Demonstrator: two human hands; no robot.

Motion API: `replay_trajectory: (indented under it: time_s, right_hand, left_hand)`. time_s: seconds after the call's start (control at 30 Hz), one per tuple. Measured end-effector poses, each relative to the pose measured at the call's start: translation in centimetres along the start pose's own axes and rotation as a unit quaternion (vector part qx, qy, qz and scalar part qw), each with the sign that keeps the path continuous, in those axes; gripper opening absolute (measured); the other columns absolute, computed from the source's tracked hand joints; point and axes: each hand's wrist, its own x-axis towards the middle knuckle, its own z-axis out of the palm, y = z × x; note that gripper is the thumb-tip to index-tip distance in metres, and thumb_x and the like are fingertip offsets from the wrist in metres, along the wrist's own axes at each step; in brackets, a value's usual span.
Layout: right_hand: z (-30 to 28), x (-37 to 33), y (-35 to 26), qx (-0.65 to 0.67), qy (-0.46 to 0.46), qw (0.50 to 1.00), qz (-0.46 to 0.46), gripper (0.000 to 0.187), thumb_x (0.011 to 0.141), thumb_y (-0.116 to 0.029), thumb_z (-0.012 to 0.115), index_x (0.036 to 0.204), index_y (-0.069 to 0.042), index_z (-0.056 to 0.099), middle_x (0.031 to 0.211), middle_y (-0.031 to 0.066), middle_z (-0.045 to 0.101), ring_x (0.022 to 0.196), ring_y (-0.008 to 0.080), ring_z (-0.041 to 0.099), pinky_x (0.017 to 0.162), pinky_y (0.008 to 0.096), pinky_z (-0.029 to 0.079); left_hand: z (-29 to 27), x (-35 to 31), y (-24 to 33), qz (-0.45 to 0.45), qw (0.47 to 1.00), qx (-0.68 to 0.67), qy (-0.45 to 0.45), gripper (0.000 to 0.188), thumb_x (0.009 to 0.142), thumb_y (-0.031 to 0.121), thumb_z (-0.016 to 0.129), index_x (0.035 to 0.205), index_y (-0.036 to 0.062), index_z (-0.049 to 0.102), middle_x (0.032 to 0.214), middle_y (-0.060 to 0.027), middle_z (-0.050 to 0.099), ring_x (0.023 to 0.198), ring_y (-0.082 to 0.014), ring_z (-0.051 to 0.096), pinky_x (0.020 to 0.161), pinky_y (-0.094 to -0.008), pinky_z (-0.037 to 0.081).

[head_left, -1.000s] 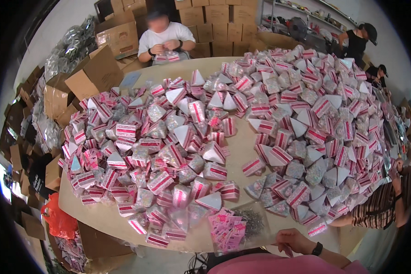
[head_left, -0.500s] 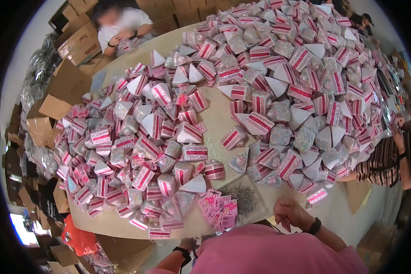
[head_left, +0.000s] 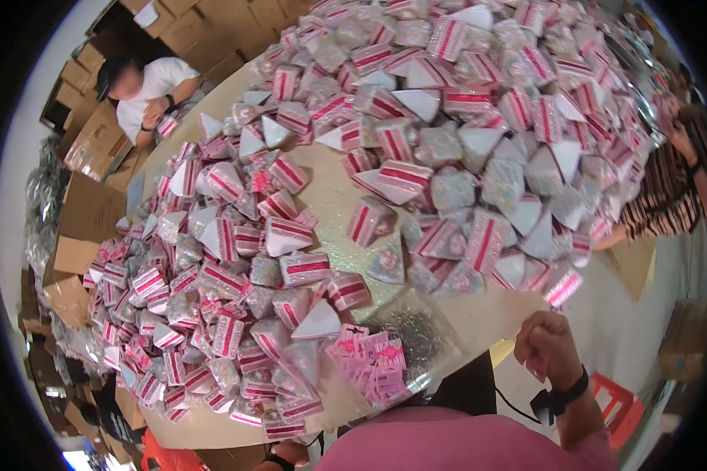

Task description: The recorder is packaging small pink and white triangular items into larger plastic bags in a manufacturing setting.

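My right hand (head_left: 548, 345) is raised at the table's near right edge, its fingers curled in and nothing showing in them. Low in the picture, beside my pink shirt, only part of my left hand (head_left: 293, 452) shows; its fingers are hidden. Pink printed cards (head_left: 369, 365) lie in a loose stack near the front edge. Beside them, a clear plastic bag (head_left: 440, 334) lies under or around a heap of small metal fittings (head_left: 408, 337). Wrapped cake-slice-shaped pieces (head_left: 306, 268), white with pink stripes, spread out beyond. A glittery pink-striped piece (head_left: 563, 289) lies nearest my right hand.
A large heap of wrapped cake slices (head_left: 448, 149) covers the far right of the table (head_left: 330, 169). Across at the left sits a person in a white shirt (head_left: 145, 98); another in striped clothing (head_left: 668, 204) is at right. Cardboard boxes (head_left: 90, 204) and a red stool (head_left: 617, 408) stand around.
My view has turned and shifted, so the table appears tilted. My right hand has moved right and curled more tightly. The left hand is lower in view. The red stool has come into view.
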Motion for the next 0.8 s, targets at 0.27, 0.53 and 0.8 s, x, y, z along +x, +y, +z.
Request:
replay_trajectory:
  time_s: [0.27, 0.53, 0.8]
  right_hand:
    - [-0.3, -5.9, 1.6, 0.018, 0.016, 0.986, -0.163, 0.017, 0.090, -0.015, 0.057, 0.100, -0.001, 0.055, 0.061, 0.0096, 0.059, 0.034, 0.0048, 0.039, 0.030, 0.0176, 0.028]
    - [1.0, -7.7, 7.1, 0.054, 0.014, 0.993, -0.103, 0.007, 0.090, -0.009, 0.051, 0.095, -0.005, 0.048, 0.065, 0.0095, 0.059, 0.048, 0.0106, 0.051, 0.043, 0.0190, 0.038]
    - [3.3, -7.0, 11.1, 0.003, -0.041, 0.999, -0.027, 0.011, 0.090, -0.015, 0.056, 0.089, -0.004, 0.056, 0.066, 0.0047, 0.059, 0.049, 0.0067, 0.050, 0.045, 0.0179, 0.039]
  left_hand:
    - [2.7, 0.3, 2.9, 0.011, 0.971, -0.054, 0.233, 0.032, 0.082, 0.019, 0.059, 0.110, 0.0040, 0.055, 0.093, -0.0146, 0.062, 0.087, -0.0302, 0.060, 0.076, -0.0389, 0.047]
    - [-0.3, 0.6, 9.4, 0.119, 0.757, -0.351, 0.538, 0.011, 0.074, 0.017, 0.060, 0.076, 0.0064, 0.057, 0.073, -0.0159, 0.061, 0.072, -0.0358, 0.061, 0.063, -0.0437, 0.049]
    - [-11.8, -11.0, 17.9, 0.253, 0.780, -0.275, 0.502, 0.009, 0.078, 0.010, 0.061, 0.083, 0.0031, 0.060, 0.077, -0.0124, 0.060, 0.072, -0.0285, 0.059, 0.063, -0.0349, 0.046]
